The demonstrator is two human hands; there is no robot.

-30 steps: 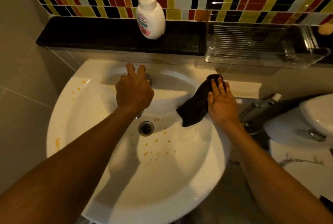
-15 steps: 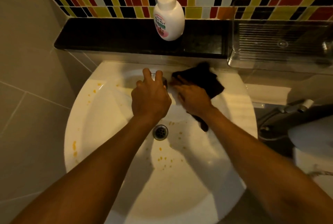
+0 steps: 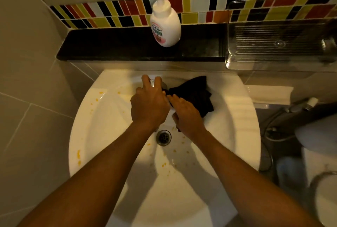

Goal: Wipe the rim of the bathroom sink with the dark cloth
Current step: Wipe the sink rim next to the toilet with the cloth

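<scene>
Two hands at one white sink (image 3: pixel 242 117) — one dark cloth (image 3: pixel 195 93) on its back rim.

The left hand (image 3: pixel 149 106) is wrapped around the metal tap (image 3: pixel 156 84); beside it the right hand (image 3: pixel 187 117), fingers flat, presses the cloth down. Yellow specks dot the rim and the basin around one drain (image 3: pixel 163 137). Behind, on a black ledge (image 3: pixel 109 48) under multicoloured tiles — one soap pump bottle (image 3: pixel 165 24), one clear tray (image 3: pixel 277 42).
</scene>
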